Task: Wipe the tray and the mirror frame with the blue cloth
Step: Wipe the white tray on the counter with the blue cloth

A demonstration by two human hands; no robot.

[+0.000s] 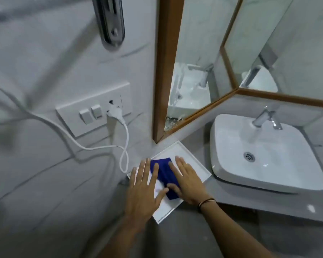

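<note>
A white rectangular tray (191, 155) lies on the grey counter, in the corner below the mirror. A dark blue cloth (164, 173) lies flat inside it. My right hand (187, 180) presses flat on the cloth's right side, fingers spread, thumb on the cloth. My left hand (144, 187) rests flat on the tray's left part, fingers spread, its fingertips touching the cloth's left edge. The brown wooden mirror frame (166, 67) rises just behind the tray, and its lower rail runs off to the right.
A white basin (265, 155) with a chrome tap (267, 118) sits right of the tray. On the left wall, a white switch plate (93, 108) holds a plug whose white cable (125, 146) loops down near the tray's left corner. A chrome fitting (110, 21) hangs above.
</note>
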